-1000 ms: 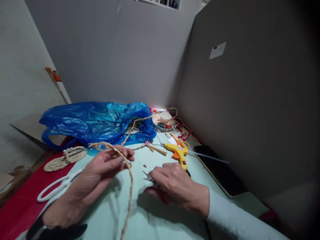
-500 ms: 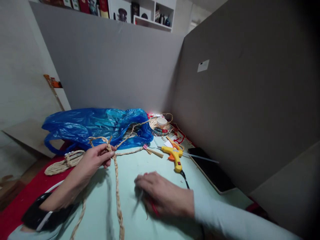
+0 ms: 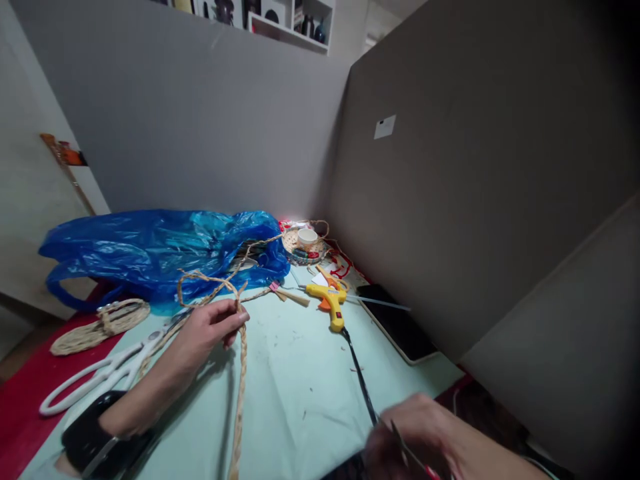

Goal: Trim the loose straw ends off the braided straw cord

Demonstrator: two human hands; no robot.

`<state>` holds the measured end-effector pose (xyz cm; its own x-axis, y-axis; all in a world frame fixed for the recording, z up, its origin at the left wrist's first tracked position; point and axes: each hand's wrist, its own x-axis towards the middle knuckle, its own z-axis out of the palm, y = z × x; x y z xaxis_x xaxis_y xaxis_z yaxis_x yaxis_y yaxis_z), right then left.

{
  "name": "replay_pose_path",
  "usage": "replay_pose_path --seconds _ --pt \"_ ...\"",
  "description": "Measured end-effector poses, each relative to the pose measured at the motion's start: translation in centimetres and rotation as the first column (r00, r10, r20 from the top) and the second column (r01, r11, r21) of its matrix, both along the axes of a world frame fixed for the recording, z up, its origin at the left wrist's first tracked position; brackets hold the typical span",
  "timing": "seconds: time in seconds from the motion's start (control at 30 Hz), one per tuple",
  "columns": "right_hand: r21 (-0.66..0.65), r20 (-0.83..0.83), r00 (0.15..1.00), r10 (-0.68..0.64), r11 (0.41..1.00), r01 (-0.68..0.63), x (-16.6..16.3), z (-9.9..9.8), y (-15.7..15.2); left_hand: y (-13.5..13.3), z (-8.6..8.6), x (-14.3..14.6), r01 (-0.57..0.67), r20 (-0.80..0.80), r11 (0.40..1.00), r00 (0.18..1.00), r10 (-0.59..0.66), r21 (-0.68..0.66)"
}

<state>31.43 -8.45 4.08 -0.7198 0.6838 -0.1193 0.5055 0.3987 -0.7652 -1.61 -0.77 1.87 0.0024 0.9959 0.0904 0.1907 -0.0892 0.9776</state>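
My left hand (image 3: 213,327) is closed, pinching a braided straw cord (image 3: 242,373) between thumb and fingertips. Below the pinch the cord hangs towards me; above it, a loop and a short loose end stick out. At the lower right, near the table's front edge, my right hand (image 3: 415,427) is closed and smeared by motion. It grips small scissors (image 3: 400,440), whose metal blades and a bit of red handle show. The rest of the scissors is hidden by the hand or cut off by the frame.
White-handled scissors (image 3: 107,373) and a woven straw sandal (image 3: 100,327) lie at the left. Behind is a blue plastic bag (image 3: 140,253). A yellow glue gun (image 3: 330,303) with a black cord, a black tablet-like slab (image 3: 400,323) and a woven basket (image 3: 290,252) lie further back. Grey panels enclose the table.
My right hand has moved with the red-handled scissors from the table's middle to its near right edge. My left hand keeps its pinch on the braided cord. The view has shifted right.
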Motion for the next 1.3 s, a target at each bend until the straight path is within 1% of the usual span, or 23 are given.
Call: replay_pose_path --seconds 0.03,0.07,0.1,0.13,0.17,0.23,0.27,0.33,0.37,0.4,0.57,0.63,0.7,0.77,0.83,0.9,1.0,1.03,1.13,1.2,1.3 --pt "0.022 -0.022 0.998 -0.057 0.998 0.058 -0.5 0.5 0.5 -0.2 0.2 0.4 0.01 0.009 1.0 1.0 -0.01 0.004" --pt "0.077 -0.036 0.991 -0.128 0.988 0.131 -1.1 0.9 1.2 -0.5 0.4 0.9 0.022 0.014 1.0 1.0 -0.022 0.008" --pt "0.144 -0.061 0.983 -0.171 0.973 0.178 -1.9 1.1 2.1 -0.8 0.6 1.2 0.033 0.017 0.999 0.999 -0.033 0.01" --pt "0.195 -0.083 0.98 -0.182 0.961 0.195 -2.7 1.3 3.1 -1.2 0.9 1.6 0.043 0.017 0.999 0.999 -0.043 0.011" --pt "0.246 -0.119 0.979 -0.166 0.95 0.191 -3.6 1.4 4.2 -1.5 1.1 1.9 0.049 0.016 0.999 0.999 -0.049 0.011" --pt "0.374 -0.134 0.986 -0.097 0.916 0.141 -5.5 1.3 6.5 -2.1 1.5 2.4 0.056 0.012 0.998 0.998 -0.057 0.011" --pt "0.461 -0.105 0.993 -0.05 0.882 0.093 -6.4 1.2 7.5 -2.3 1.6 2.6 0.056 0.008 0.998 0.998 -0.056 0.01" --pt "0.625 -0.024 1.0 0.001 0.781 0.014 -8.0 0.9 9.3 -2.5 1.7 2.8 0.048 0.006 0.999 0.999 -0.048 0.004" --pt "0.677 0.025 1.0 0.005 0.736 -0.021 -8.7 0.7 10.0 -2.5 1.6 2.8 0.041 0.009 0.999 0.999 -0.041 -0.002" --pt "0.708 0.064 0.998 0.018 0.704 -0.058 -9.3 0.5 10.6 -2.5 1.5 2.9 0.032 0.013 0.999 0.999 -0.032 -0.009" --pt "0.787 0.169 0.98 0.1 0.585 -0.196 -10.8 -0.3 12.8 -2.1 0.8 2.9 -0.019 0.04 0.997 0.999 0.022 -0.077" --pt "0.798 0.205 0.969 0.136 0.55 -0.246 -11.0 -0.6 13.4 -2.1 0.7 3.0 -0.057 0.022 0.994 0.998 0.059 -0.088" --pt "0.806 0.223 0.96 0.171 0.522 -0.28 -11.1 -1.1 13.9 -2.2 0.7 3.0 -0.149 -0.074 0.988 0.987 0.145 -0.051" --pt "0.815 0.22 0.957 0.191 0.503 -0.288 -11.3 -1.7 14.2 -2.3 0.6 2.9 -0.207 -0.236 0.978 0.95 0.204 0.013" --pt "0.82 0.209 0.958 0.197 0.499 -0.281 -11.4 -2.4 14.3 -2.5 0.2 2.7 -0.177 -0.372 0.983 0.91 0.181 0.045" --pt "0.821 0.199 0.959 0.201 0.501 -0.275 -11.6 -2.9 14.2 -2.7 -0.2 2.5 -0.104 -0.427 0.994 0.898 0.104 0.023" --pt "0.828 0.193 0.958 0.214 0.488 -0.276 -11.8 -3.3 13.9 -3.0 -0.8 2.6 -0.054 -0.402 0.998 0.915 0.038 -0.028" --pt "0.834 0.194 0.956 0.221 0.476 -0.28 -11.8 -3.4 13.8 -3.1 -0.8 2.8 -0.066 -0.386 0.997 0.921 0.047 -0.038" --pt "0.865 0.181 0.957 0.226 0.427 -0.264 -11.7 -3.4 13.5 -3.1 -0.5 3.6 -0.168 -0.314 0.983 0.94 0.135 -0.08" --pt "0.882 0.158 0.96 0.231 0.405 -0.242 -11.6 -3.4 13.3 -3.1 -0.2 4.0 -0.203 -0.275 0.972 0.947 0.163 -0.122" --pt "0.893 0.133 0.963 0.236 0.393 -0.22 -11.4 -3.2 13.0 -3.0 0.1 3.9 -0.163 -0.249 0.971 0.961 0.117 -0.173"
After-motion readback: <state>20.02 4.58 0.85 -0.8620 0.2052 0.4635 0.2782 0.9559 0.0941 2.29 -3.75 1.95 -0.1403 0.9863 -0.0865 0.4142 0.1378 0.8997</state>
